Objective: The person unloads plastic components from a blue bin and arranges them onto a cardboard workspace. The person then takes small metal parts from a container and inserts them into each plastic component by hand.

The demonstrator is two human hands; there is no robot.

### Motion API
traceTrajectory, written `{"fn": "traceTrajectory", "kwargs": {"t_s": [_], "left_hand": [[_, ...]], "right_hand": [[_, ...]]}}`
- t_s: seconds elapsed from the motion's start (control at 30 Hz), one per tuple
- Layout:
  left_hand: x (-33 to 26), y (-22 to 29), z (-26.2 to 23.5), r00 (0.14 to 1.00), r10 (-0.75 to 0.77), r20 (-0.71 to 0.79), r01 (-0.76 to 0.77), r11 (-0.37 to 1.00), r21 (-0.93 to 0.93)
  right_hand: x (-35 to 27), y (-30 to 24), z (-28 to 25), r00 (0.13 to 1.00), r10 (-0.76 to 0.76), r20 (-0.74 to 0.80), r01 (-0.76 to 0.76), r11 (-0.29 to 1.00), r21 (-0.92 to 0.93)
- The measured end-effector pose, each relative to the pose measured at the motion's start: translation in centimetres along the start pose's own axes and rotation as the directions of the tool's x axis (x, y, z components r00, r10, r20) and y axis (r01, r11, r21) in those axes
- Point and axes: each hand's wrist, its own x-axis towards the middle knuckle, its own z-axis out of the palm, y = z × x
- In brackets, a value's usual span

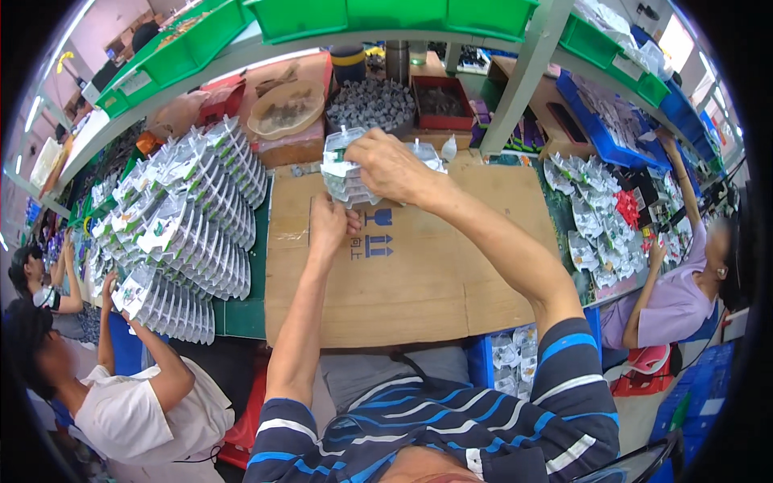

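Across the far edge of a cardboard sheet [419, 282] stands a short stack of white translucent plastic housings [354, 187], with a bit of green showing on the top one. From above, my right hand [394, 167] grips the top housing, its fingers wrapped over the edge. Just below the stack's near left side is my left hand [328, 224], its fingers curled in close to the cardboard. Whatever may be in those fingers is hidden. Part of another white housing [425, 154] shows behind my right wrist.
Tall stacks of similar housings [189, 217] rise on the left. Behind the cardboard are a tub of small grey parts [370, 105], a beige bowl [286, 109], a red tray [443, 103] and a small squeeze bottle [448, 148]. A metal post [523, 80] stands right. Co-workers sit on both sides.
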Motion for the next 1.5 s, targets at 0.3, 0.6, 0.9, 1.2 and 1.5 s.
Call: {"fn": "traceTrajectory", "kwargs": {"t_s": [0.3, 0.6, 0.9, 1.2, 1.5], "left_hand": [[1.9, -3.3, 1.8, 0.995, -0.096, 0.024, 0.094, 0.992, 0.090], [2.5, -2.3, -1.9, 0.992, -0.061, 0.112, 0.006, 0.901, 0.435], [3.0, 4.0, 0.7, 0.999, 0.037, 0.014, -0.039, 0.968, 0.246], [0.6, 3.9, -2.2, 0.975, 0.188, -0.117, -0.134, 0.922, 0.362], [2.7, -0.4, -10.0, 0.973, 0.225, -0.056, -0.117, 0.686, 0.718]], "right_hand": [[-2.1, 2.0, 3.0, 0.996, 0.072, 0.046, -0.066, 0.990, -0.122], [-10.7, 4.8, -8.8, 0.973, 0.163, -0.166, -0.185, 0.975, -0.125], [-20.4, 9.9, -2.2, 0.941, 0.337, -0.014, -0.335, 0.930, -0.154], [-13.6, 6.4, -3.1, 0.719, 0.682, -0.134, -0.649, 0.728, 0.222], [-12.2, 6.9, -2.8, 0.615, 0.782, 0.104, -0.732, 0.518, 0.442]]}}
